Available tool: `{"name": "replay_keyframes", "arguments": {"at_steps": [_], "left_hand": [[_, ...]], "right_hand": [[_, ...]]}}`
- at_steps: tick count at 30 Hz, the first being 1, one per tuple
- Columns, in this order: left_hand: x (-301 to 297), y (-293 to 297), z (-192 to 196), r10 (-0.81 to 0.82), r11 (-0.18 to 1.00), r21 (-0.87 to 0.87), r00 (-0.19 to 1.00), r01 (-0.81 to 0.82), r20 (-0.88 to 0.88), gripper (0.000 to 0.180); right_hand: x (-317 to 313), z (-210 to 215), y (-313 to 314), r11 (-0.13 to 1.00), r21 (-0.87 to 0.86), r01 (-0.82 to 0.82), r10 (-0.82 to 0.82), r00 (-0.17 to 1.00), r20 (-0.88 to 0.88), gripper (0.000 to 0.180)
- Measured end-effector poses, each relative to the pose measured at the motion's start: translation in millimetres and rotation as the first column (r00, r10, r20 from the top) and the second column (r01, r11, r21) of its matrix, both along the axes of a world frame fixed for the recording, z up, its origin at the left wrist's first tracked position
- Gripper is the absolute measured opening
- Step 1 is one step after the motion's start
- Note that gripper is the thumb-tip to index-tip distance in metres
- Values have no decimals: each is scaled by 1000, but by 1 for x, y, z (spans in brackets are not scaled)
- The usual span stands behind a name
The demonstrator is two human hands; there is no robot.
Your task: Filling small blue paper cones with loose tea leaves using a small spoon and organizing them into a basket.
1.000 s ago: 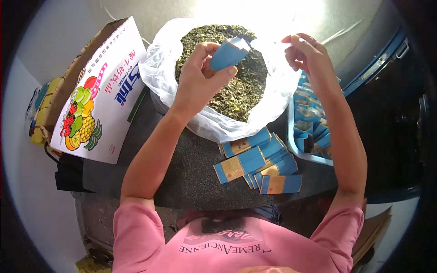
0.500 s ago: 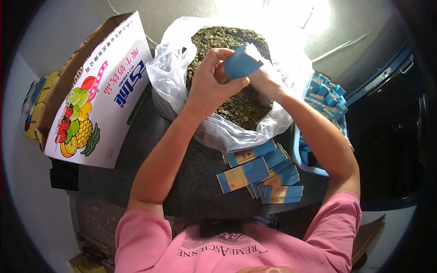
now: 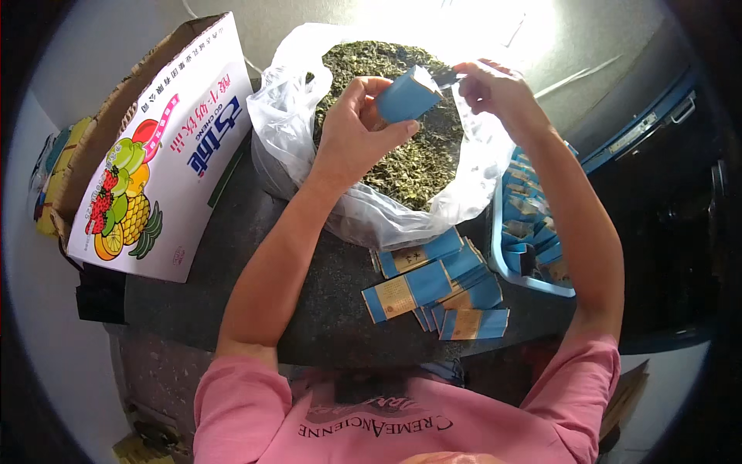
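The dark work table (image 3: pixel 309 309) carries all items; its near edge runs just in front of the person's pink shirt (image 3: pixel 371 425).

A large white cardboard carton (image 3: pixel 154 155) stands at the left edge of the table, tilted. Its visible face bears a colour print of mixed fruit in the lower left area and blue and pink lettering across the upper part. The brown inner flap shows along its far side.

A clear plastic bag (image 3: pixel 371 216), open at the top, sits at the far centre of the table. It is filled with loose, dark green dried leaves (image 3: pixel 410 155).

A blue tray (image 3: pixel 533 232) sits at the right edge of the table, just beside the bag. It holds many small blue packets; their state cannot be told.

A fanned stack of flat blue pouches (image 3: pixel 433 286) lies near the front edge, between the bag and the tray. Each pouch is a long rectangle with a tan label panel at one end.

The left hand (image 3: pixel 355 131) is above the bag. Its fingers and thumb are closed around one blue pouch (image 3: pixel 408 94), which is held tilted over the leaves.

The right hand (image 3: pixel 487 85) is just beside the pouch at its far right end. The fingers are curled inward in a pinch; whether they grip the pouch edge or another small item cannot be told.
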State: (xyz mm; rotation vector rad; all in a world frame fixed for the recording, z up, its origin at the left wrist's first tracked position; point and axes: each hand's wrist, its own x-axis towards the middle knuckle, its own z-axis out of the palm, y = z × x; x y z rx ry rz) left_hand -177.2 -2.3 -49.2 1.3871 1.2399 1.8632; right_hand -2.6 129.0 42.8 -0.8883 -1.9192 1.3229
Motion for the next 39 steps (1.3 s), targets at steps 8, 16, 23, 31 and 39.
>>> {"name": "replay_keyframes", "arguments": {"at_steps": [8, 16, 23, 31, 39], "left_hand": [[0, -4, 2, -23, 999, -26, 998, 24, 53, 51], [2, -5, 4, -45, 997, -59, 998, 48, 53, 55], [1, -10, 7, -22, 998, -61, 1000, 23, 20, 54], [2, -4, 1, -35, 999, -24, 999, 36, 38, 53], [-1, -2, -5, -9, 1000, 24, 1000, 8, 26, 54]], "right_hand": [[18, 38, -10, 974, 162, -159, 156, 987, 32, 17], [-3, 24, -46, 618, 718, -319, 117, 941, 318, 25], [15, 33, -35, 710, 698, -95, -42, 983, 178, 22], [-31, -81, 31, 824, 502, -263, -8, 881, 474, 27], [-45, -73, 32, 991, -38, -127, 131, 897, 423, 26]]}}
